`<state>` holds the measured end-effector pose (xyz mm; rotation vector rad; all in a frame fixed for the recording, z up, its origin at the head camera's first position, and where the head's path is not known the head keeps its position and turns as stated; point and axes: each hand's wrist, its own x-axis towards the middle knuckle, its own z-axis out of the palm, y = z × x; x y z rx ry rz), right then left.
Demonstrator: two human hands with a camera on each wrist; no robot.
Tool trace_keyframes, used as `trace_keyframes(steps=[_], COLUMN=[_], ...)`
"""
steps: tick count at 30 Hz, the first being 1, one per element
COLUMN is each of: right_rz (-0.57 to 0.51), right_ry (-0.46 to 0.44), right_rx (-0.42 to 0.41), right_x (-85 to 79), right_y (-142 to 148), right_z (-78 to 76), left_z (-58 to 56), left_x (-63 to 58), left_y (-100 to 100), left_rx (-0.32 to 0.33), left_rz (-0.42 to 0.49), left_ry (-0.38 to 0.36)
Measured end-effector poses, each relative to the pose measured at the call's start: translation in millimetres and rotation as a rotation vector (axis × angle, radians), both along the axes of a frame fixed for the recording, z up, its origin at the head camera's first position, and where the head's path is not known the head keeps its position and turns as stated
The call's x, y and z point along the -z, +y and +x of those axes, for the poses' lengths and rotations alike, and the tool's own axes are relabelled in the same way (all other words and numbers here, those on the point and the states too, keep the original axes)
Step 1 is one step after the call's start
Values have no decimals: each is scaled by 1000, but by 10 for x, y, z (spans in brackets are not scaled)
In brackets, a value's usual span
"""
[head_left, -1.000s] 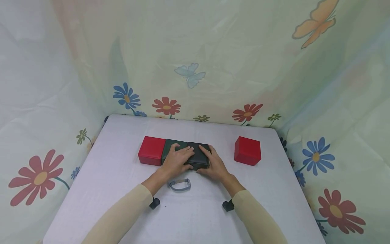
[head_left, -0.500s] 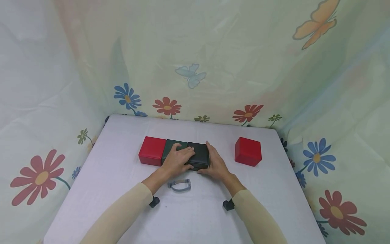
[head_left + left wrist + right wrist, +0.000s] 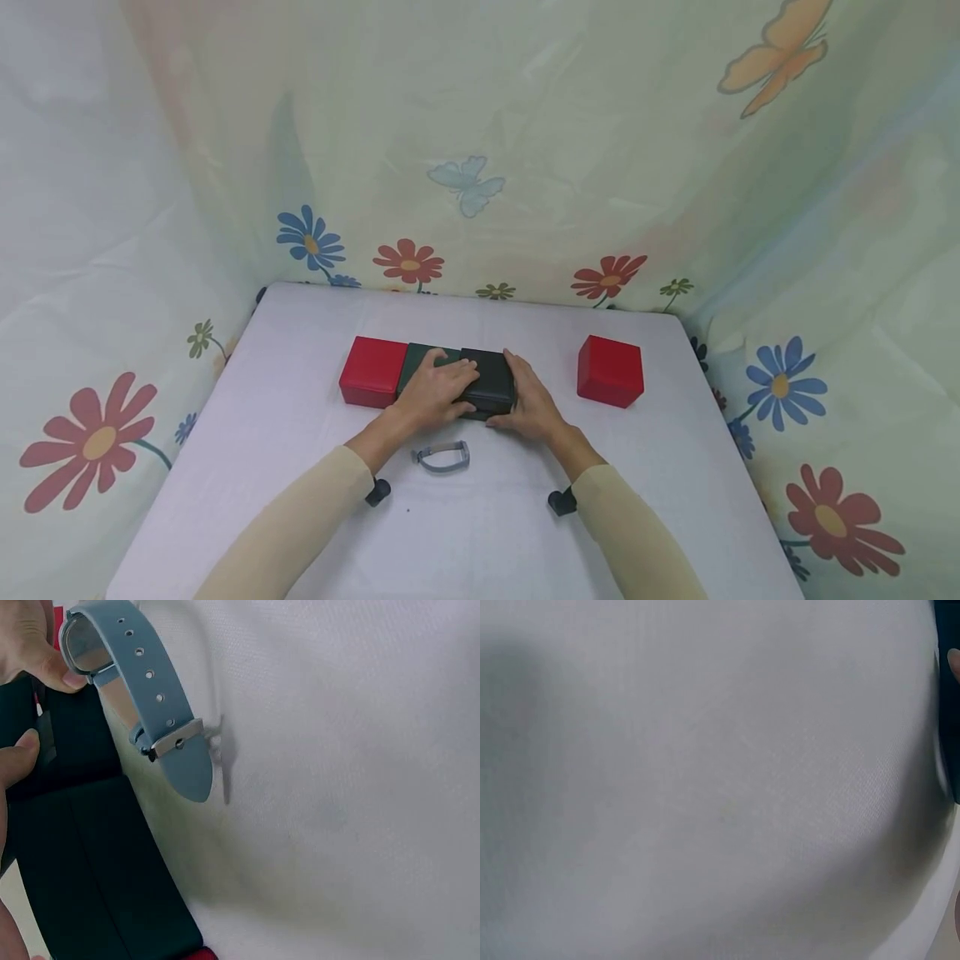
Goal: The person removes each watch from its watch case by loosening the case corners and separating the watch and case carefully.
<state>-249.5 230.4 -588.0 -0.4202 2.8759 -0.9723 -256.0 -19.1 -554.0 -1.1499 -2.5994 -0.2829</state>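
Left hand (image 3: 431, 396) and right hand (image 3: 531, 406) both have grips closed on the black, rectangular, leather-look box (image 3: 492, 380) at 1 o'clock from the grey-blue, looped wristwatch (image 3: 157, 712), though uneven thumb pressure could arguably jolt it into the dark-green, rectangular, leather-look box (image 3: 415, 364) (abutting at 9 o'clock).

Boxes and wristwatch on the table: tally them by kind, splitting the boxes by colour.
Red boxes: 2
Dark green box: 1
Black box: 1
Blue-strapped wristwatch: 1
Total: 5
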Motion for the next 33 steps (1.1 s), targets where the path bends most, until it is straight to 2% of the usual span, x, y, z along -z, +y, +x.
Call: trace_keyframes(steps=[6,17,23,28,33], right_rz=[-29,-76,-47,-50,-81], right_ry=[-2,-50,-47,-56,-70], right_rx=[-8,-29,-30,-2,16], right_x=[-43,-63,-58,-27,-1], right_y=[2,-20,-26,-19,-12], right_z=[-12,-59,-75,-64,-43], left_z=[-39,-73,-92,-148,-196], left_x=[-61,-112,-121,-164,-226], left_y=[-5,-13,-33,-29,-15], left_rx=[24,33,32,29,19], left_rz=[-4,5,7,5,5], left_ry=[25,-3,-10,-53,-132])
